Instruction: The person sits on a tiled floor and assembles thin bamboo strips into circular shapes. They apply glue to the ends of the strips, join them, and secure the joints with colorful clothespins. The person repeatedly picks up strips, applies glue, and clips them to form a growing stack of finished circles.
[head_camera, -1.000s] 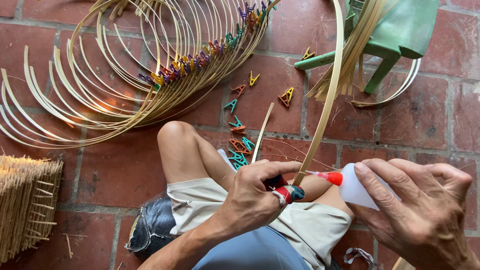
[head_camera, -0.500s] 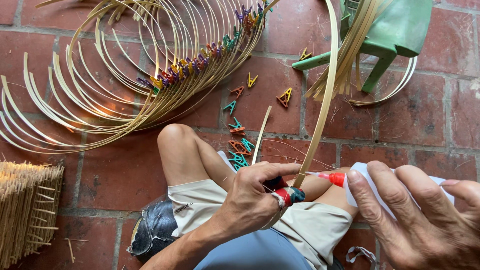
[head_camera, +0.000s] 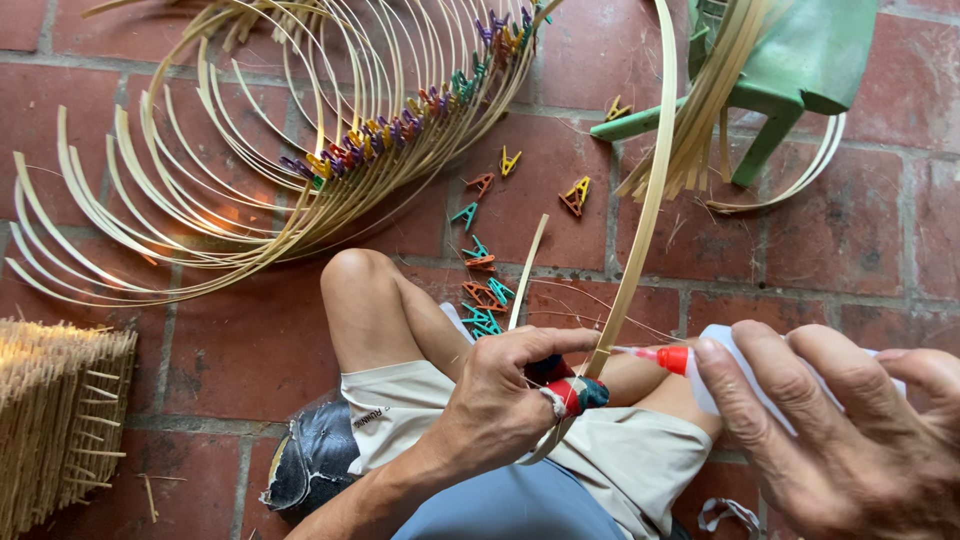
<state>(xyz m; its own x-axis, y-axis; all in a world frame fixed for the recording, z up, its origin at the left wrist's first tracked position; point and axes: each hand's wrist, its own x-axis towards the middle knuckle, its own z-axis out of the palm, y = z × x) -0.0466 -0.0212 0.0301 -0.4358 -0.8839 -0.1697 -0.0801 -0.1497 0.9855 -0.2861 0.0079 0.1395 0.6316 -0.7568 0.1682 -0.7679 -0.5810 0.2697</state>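
Note:
My left hand (head_camera: 505, 395) pinches a long pale bamboo strip (head_camera: 645, 195) near its lower end, over my lap. The strip bends up and away past the top edge. A thumb wrapped in red and blue tape presses against it. My right hand (head_camera: 835, 435) grips a white glue bottle (head_camera: 715, 360). Its red nozzle (head_camera: 665, 357) points left and touches the strip just above my left fingers.
Several bent bamboo hoops (head_camera: 260, 160) clipped with coloured pegs fan across the red brick floor (head_camera: 250, 340) at upper left. Loose plastic pegs (head_camera: 480, 290) lie beyond my knee. A green stool (head_camera: 790, 70) with bamboo strips stands upper right. A woven bundle (head_camera: 55, 420) sits at left.
My right hand has turned and moved in, bringing the bottle's red nozzle up to the strip. My left hand has kept its hold in place.

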